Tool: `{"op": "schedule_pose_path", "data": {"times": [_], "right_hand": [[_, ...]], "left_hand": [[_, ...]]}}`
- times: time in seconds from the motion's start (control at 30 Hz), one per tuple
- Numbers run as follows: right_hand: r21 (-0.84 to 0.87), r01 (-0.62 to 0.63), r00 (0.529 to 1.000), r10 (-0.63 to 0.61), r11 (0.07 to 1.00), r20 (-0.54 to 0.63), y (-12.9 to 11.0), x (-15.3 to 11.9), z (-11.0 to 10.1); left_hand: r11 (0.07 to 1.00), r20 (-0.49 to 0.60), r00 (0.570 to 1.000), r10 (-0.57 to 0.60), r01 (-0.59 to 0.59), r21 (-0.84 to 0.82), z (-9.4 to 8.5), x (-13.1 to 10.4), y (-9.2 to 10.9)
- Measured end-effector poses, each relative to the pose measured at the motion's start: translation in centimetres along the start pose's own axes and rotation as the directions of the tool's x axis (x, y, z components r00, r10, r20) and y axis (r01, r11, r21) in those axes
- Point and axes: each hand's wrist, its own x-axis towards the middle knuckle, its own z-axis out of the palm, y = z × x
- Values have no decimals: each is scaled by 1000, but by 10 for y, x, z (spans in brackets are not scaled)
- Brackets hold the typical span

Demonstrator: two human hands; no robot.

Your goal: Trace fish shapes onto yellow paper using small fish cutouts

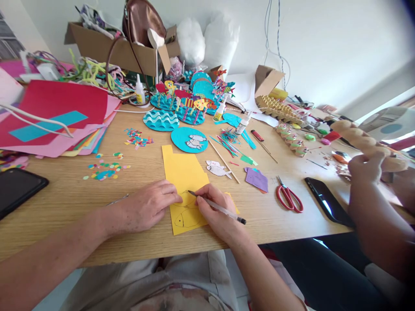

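Note:
My right hand [215, 211] is closed round a pen [223, 209], its tip on the yellow paper [184, 168] at a partly drawn outline. Below that outline, a fish drawn in dark line [186, 219] shows on the same sheet, partly covered by my right hand. My left hand [149, 203] rests at the sheet's left edge, fingers together and pressing on the paper. White paper fish [218, 169] lie just right of the sheet. Behind it is a blue disc [181, 140] with small grey-white fish cutouts on it.
Red-handled scissors [289, 198], a purple paper piece [256, 179] and a phone [327, 201] lie to the right. Confetti [105, 170] and stacked coloured paper [74, 103] are at left. Glue bottles and blue wavy decorations stand behind. Another person's hands hold a beige strip at far right.

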Motion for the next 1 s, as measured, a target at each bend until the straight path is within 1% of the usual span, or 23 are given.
{"op": "schedule_pose_path", "data": {"times": [0.3,0.43,0.7,1.0], "right_hand": [[-47,29,999,-30,998,-14,2,0,2],[-59,23,1000,-23,998,-9,1,0,1],[8,3,1000,-3,1000,-11,2,0,1],[-45,26,1000,-26,999,-12,4,0,2]], "left_hand": [[1000,-10,1000,-1,1,1,1,0,0],[1000,-8,1000,-2,2,4,0,0,0],[1000,-11,1000,-6,6,7,0,0,1],[1000,-24,1000,0,0,5,2,0,-1]]}}
